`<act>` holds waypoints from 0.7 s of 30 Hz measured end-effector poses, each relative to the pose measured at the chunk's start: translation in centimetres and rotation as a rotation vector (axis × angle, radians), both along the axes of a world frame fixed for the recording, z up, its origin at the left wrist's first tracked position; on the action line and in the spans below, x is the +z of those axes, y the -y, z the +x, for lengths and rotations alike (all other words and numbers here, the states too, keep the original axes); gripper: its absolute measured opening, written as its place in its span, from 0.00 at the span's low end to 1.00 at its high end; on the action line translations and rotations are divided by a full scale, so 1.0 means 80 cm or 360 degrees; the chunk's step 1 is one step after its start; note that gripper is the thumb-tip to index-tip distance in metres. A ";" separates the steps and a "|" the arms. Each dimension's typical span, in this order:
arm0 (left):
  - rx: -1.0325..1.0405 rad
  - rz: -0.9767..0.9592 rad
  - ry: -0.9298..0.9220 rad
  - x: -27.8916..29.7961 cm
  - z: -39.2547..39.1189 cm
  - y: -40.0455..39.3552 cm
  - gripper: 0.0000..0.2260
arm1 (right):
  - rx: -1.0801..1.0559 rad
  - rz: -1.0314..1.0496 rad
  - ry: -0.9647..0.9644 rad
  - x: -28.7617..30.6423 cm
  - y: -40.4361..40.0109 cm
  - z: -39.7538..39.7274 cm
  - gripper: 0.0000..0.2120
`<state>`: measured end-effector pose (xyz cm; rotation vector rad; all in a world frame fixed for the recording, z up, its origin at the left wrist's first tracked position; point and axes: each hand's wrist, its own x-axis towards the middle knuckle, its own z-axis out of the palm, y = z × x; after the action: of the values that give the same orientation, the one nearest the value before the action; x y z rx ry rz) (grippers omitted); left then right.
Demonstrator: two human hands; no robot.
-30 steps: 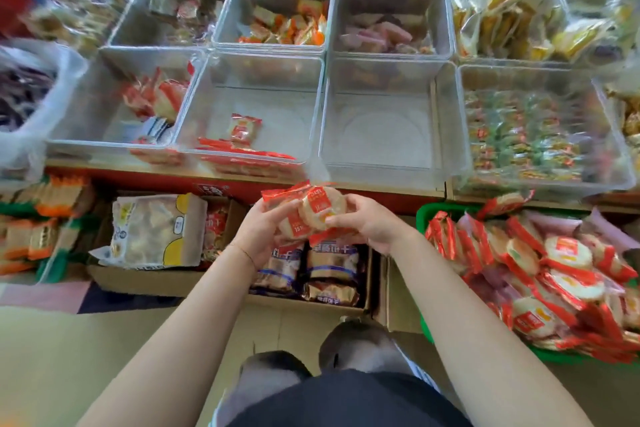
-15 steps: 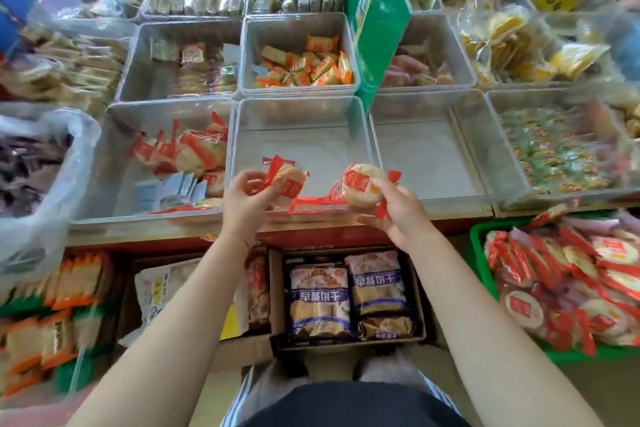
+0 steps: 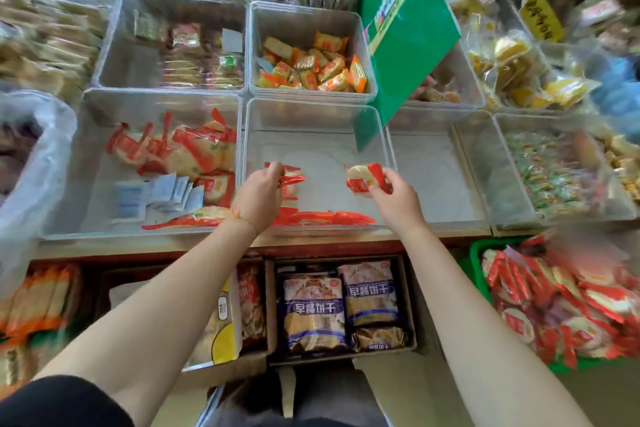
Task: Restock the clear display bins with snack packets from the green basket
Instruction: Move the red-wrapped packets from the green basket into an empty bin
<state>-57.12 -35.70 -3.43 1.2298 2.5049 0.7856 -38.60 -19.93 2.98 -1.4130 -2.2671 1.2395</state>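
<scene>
My left hand [image 3: 259,196] reaches over the front wall of a nearly bare clear bin [image 3: 318,146] and pinches a red-wrapped snack packet [image 3: 289,180] low inside it. My right hand [image 3: 393,199] holds another round red-and-white packet [image 3: 362,177] above the same bin, at its right side. A few red packets [image 3: 322,218] lie along that bin's front wall. The green basket [image 3: 476,262], heaped with the same red packets [image 3: 568,302], stands at the lower right below the shelf.
The bin to the left [image 3: 104,184] holds red packets and small white sachets. A tilted green sign [image 3: 405,28] hangs over the bins behind. A bare clear bin [image 3: 429,170] sits to the right. Cardboard boxes of biscuit bags [image 3: 339,305] stand below the shelf.
Both hands have risen from in front of the shelf and moved forward over the middle bin, each with one packet; they have spread apart, and the left one has lowered into the bin.
</scene>
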 end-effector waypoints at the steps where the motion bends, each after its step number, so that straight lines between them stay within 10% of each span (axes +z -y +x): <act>1: -0.0018 0.0030 -0.0031 -0.005 -0.003 0.002 0.09 | 0.0041 0.0027 0.0022 -0.006 -0.006 -0.006 0.12; 12: 0.0142 -0.0160 -0.0455 -0.039 -0.012 0.008 0.07 | 0.0730 0.0342 0.0626 -0.082 -0.033 -0.081 0.16; 21: 0.0133 -0.0171 -0.0428 -0.037 -0.010 0.008 0.05 | 0.1215 -0.0250 0.0955 -0.095 -0.010 -0.110 0.21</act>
<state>-57.91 -36.32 -6.38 1.2755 2.7872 0.5249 -47.40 -19.13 -4.60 -1.0769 -3.4028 1.3073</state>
